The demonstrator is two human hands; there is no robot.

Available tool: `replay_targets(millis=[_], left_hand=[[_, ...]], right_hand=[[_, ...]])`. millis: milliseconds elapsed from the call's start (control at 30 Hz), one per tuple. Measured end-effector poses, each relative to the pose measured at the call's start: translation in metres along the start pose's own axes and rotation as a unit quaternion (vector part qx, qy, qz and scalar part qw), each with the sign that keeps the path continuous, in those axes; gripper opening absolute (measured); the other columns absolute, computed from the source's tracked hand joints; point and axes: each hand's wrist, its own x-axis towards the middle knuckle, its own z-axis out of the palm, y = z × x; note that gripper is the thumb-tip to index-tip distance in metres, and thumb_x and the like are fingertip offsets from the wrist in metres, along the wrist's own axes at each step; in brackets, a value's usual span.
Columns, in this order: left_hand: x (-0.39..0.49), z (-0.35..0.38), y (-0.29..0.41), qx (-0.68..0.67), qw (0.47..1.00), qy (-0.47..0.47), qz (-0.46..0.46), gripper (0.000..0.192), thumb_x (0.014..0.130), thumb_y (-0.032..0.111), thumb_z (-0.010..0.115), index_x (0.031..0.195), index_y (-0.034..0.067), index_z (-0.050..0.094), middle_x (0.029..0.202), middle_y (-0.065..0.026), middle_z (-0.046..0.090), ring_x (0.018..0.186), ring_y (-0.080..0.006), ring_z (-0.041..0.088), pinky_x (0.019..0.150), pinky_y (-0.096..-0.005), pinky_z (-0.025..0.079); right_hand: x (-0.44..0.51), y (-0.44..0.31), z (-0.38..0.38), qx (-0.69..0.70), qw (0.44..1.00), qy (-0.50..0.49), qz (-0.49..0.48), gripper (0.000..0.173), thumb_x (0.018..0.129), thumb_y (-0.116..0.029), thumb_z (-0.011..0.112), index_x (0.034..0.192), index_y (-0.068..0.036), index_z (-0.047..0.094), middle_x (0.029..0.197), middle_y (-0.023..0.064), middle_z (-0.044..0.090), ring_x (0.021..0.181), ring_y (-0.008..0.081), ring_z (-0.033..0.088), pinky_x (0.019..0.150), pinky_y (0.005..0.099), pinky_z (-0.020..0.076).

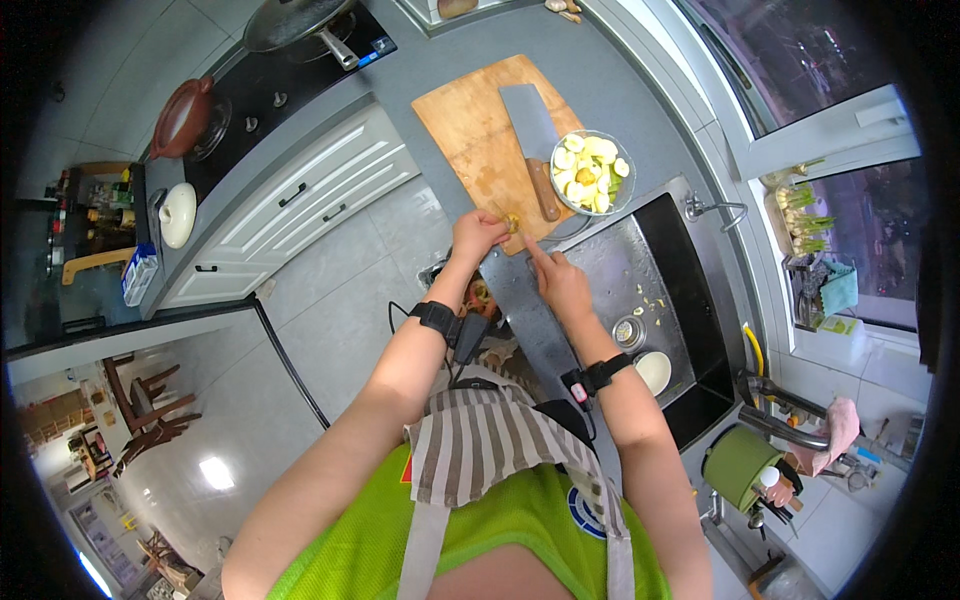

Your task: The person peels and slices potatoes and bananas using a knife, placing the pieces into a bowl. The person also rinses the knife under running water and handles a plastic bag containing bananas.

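Observation:
My left hand (pixel 478 236) is at the near corner of the wooden cutting board (pixel 469 124), its fingertips pinched on a small yellowish scrap (pixel 513 222). Close beside it, my right hand (pixel 564 286) points its index finger at the board's near edge, with the other fingers bent and nothing visible in them. A cleaver (pixel 529 116) with a wooden handle (pixel 543 189) lies flat on the board, away from both hands. Against the board's right side stands a clear glass bowl (pixel 628 190) heaped with pale cut pieces (pixel 589 161), probably fruit or vegetable.
To the right is a steel sink (pixel 600 277) holding a white bowl (pixel 652 373) and a few scraps. Below my left hand, a container of food scraps (pixel 478 296) is partly hidden. A lidded pan (pixel 289 26) and a clay pot (pixel 180 116) sit on the hob, far left.

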Motion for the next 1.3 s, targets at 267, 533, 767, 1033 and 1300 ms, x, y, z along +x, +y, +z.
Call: replay_targets(millis=[267,533,767,1033,1300], left_hand=[[-0.008,0.005,0.001,0.060,0.991,0.027,0.114,0.020,0.072,0.001,0.076,0.081,-0.007,0.060,0.073,-0.0094,0.063,0.059,-0.0135,0.063,0.049,-0.0261,0.049],[-0.012,0.012,-0.007,0.316,0.887,0.137,0.308,0.030,0.068,0.006,0.076,0.092,-0.005,0.062,0.076,-0.0155,0.061,0.056,-0.0223,0.061,0.055,-0.0313,0.049],[-0.004,0.005,0.011,0.279,0.927,0.105,0.229,0.024,0.066,0.011,0.079,0.071,-0.005,0.062,0.066,-0.0156,0.061,0.059,-0.0264,0.062,0.053,-0.0351,0.047],[0.026,-0.015,0.031,0.136,0.990,0.020,0.025,0.019,0.079,0.011,0.075,0.079,-0.006,0.067,0.067,-0.0101,0.067,0.057,-0.0131,0.065,0.049,-0.0217,0.052],[0.025,-0.020,0.021,0.025,1.000,0.009,0.001,0.017,0.082,0.003,0.069,0.095,-0.006,0.063,0.080,-0.0118,0.066,0.063,-0.0165,0.066,0.056,-0.0246,0.057]], right_hand=[[-0.001,-0.004,0.004,0.005,1.000,-0.024,0.018,0.059,0.086,-0.012,0.053,0.140,-0.032,0.038,0.071,0.0138,0.055,0.055,0.0339,0.060,0.051,0.0436,0.0508],[0.033,-0.025,-0.018,-0.050,0.987,-0.143,0.053,0.054,0.086,-0.012,0.050,0.137,-0.028,0.042,0.076,0.0190,0.062,0.063,0.0350,0.064,0.054,0.0437,0.0522],[0.031,-0.003,-0.002,-0.016,0.995,-0.093,0.012,0.057,0.086,-0.010,0.049,0.140,-0.029,0.038,0.081,0.0177,0.063,0.066,0.0347,0.065,0.055,0.0435,0.0527],[0.037,0.020,0.042,0.063,0.998,-0.022,-0.018,0.055,0.090,-0.014,0.048,0.141,-0.030,0.035,0.076,0.0175,0.060,0.061,0.0364,0.062,0.053,0.0445,0.0516],[0.039,0.012,0.036,0.069,0.997,-0.028,0.000,0.055,0.090,-0.014,0.050,0.141,-0.031,0.035,0.077,0.0189,0.060,0.061,0.0376,0.061,0.054,0.0460,0.0505]])
